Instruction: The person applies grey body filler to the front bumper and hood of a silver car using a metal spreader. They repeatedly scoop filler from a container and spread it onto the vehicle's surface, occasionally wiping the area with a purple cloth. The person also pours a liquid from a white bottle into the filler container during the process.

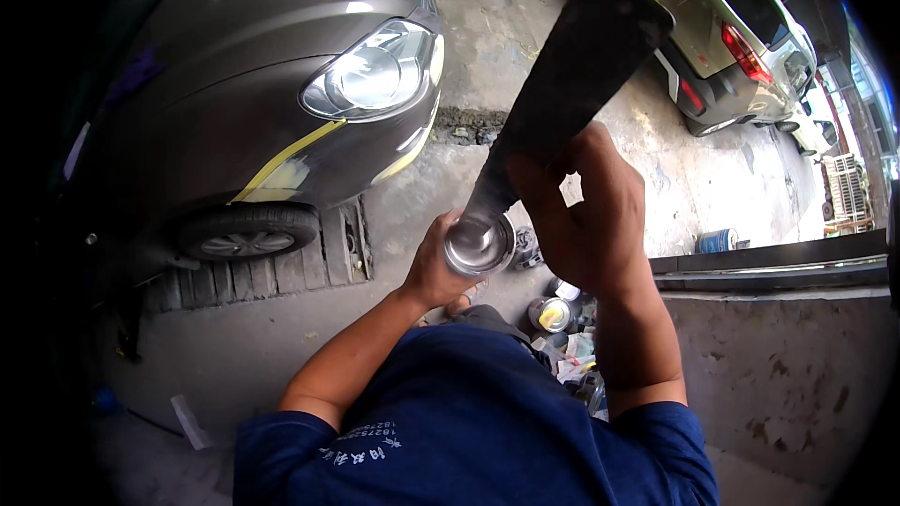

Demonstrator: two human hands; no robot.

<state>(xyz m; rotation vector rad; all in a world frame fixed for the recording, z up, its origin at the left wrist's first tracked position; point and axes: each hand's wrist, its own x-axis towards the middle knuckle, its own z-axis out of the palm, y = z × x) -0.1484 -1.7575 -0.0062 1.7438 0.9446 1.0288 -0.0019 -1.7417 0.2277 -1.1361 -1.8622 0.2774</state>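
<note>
My left hand [436,265] is wrapped round a small round can [480,248] with a shiny rim, its mouth facing up in front of my body. In my right hand [592,211], raised higher and to the right, the fingers pinch a long, dark, flat blade [586,66]. It widens toward its far upper end and narrows toward the can. The narrow end lies over the mouth of the can; whether it touches the inside I cannot tell. The can's contents look greyish and are hard to make out.
A dark grey car [253,56] with yellow tape [286,164] below its headlight stands at left, beside a floor grate [328,248]. A light-coloured car [722,47] is far right. Open tins [550,315] and litter lie by my feet. A low wall [787,356] runs at right.
</note>
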